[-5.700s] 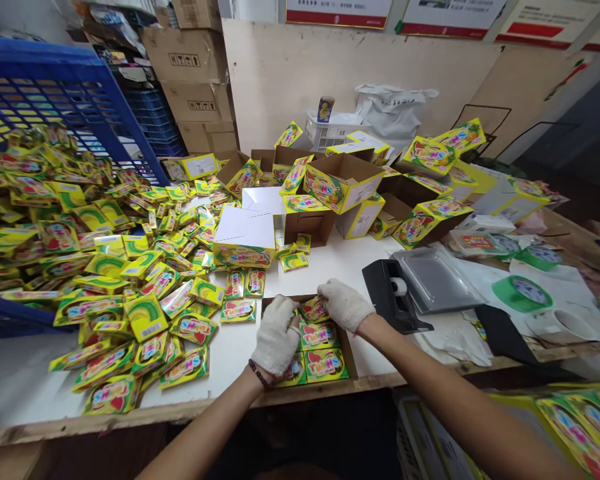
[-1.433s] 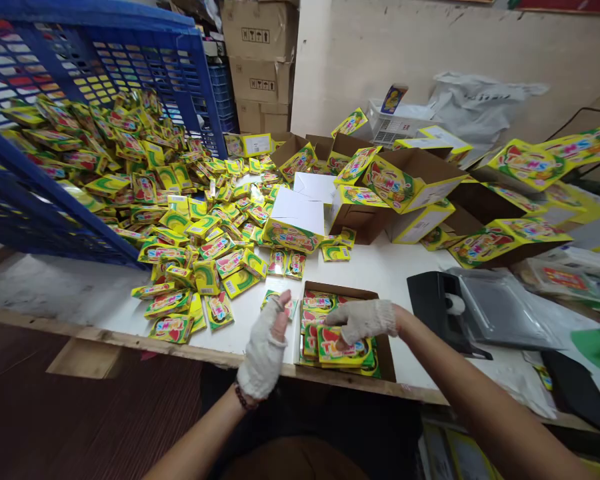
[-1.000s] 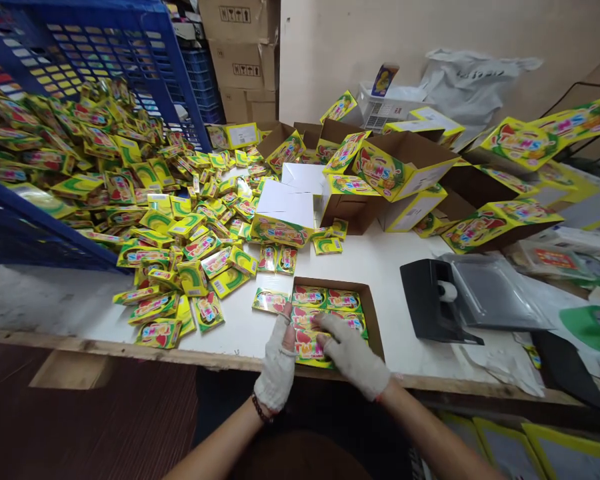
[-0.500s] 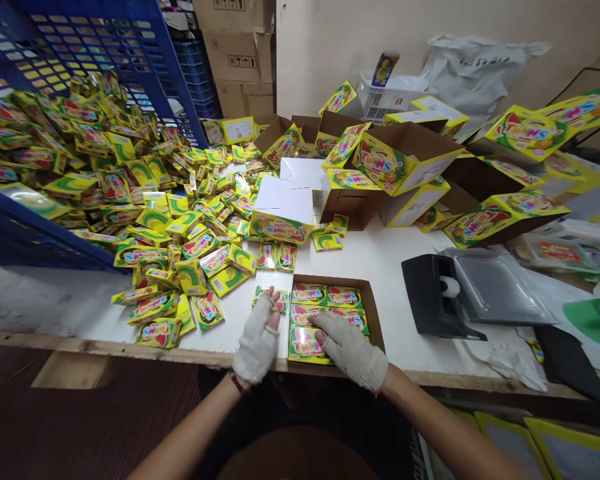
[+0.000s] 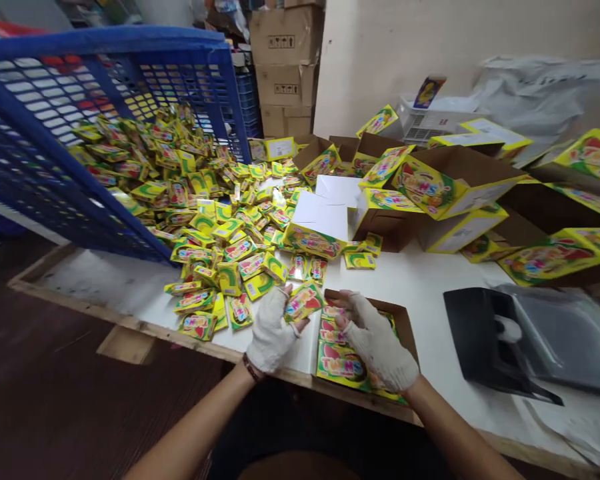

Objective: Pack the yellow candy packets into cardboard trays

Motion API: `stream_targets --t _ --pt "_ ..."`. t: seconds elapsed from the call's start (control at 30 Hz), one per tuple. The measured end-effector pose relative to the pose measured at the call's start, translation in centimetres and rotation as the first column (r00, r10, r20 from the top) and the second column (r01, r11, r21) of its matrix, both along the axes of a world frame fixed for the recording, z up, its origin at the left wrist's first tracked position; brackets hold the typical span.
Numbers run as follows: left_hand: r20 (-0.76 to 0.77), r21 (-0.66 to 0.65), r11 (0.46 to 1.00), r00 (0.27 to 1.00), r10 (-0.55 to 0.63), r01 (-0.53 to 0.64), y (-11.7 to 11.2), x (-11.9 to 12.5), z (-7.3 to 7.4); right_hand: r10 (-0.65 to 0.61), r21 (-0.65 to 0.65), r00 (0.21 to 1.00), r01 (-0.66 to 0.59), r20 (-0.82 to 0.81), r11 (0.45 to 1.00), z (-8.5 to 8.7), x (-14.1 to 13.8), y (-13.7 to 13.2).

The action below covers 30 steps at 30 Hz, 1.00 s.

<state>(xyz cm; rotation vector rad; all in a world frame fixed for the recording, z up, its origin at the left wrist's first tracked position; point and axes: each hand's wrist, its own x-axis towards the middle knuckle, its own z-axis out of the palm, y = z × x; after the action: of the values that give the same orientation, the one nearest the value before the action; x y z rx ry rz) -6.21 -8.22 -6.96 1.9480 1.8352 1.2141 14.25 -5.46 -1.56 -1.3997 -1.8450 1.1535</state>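
My left hand (image 5: 273, 335), in a white fingerless glove, holds a small yellow-green "TWINS" packet (image 5: 304, 301), tilted up between thumb and fingers. Just right of it, my right hand (image 5: 380, 343), gloved the same way, hovers over an open cardboard carton (image 5: 406, 327) with its fingers apart and nothing in them. Rows of the same packets (image 5: 341, 363) lie face up inside this carton, partly hidden by the right hand. Two more packets (image 5: 307, 268) rest side by side on the white table beyond.
A big heap of loose packets (image 5: 240, 247) spills from a tipped blue crate (image 5: 200, 50) at the left. Empty printed cartons (image 5: 433, 183) are piled at the back right. A black tape dispenser (image 5: 473, 340) and clear plastic sheets (image 5: 565, 333) lie right. Boxes (image 5: 287, 40) stand behind.
My left hand has lifted the packet off the table beside the carton. My right hand remains over the carton, its fingers now raised. The view has swung left, showing more of the crate.
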Motion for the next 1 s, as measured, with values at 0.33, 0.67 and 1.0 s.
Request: stream_targets --t 0.33,0.67,1.0 --pt "-0.408 -0.43 0.822 0.892 0.193 -0.374 -2.2 -6.6 0.0 0.232 -0.161 0.97 -0.218 0.074 0.962 1.3 -6.7 3.0" --pt "-0.282 -0.552 0.828 0.957 -0.075 -0.097 -2.0 -7.9 0.2 0.142 -0.299 0.988 -0.119 0.057 0.947 0.0 -9.0 5.5" --pt "-0.182 -0.541 0.79 0.957 0.225 -0.288 -0.7 -10.1 -0.6 0.544 -0.15 0.64 -0.563 0.542 0.812 -1.1 -15.6 4.0"
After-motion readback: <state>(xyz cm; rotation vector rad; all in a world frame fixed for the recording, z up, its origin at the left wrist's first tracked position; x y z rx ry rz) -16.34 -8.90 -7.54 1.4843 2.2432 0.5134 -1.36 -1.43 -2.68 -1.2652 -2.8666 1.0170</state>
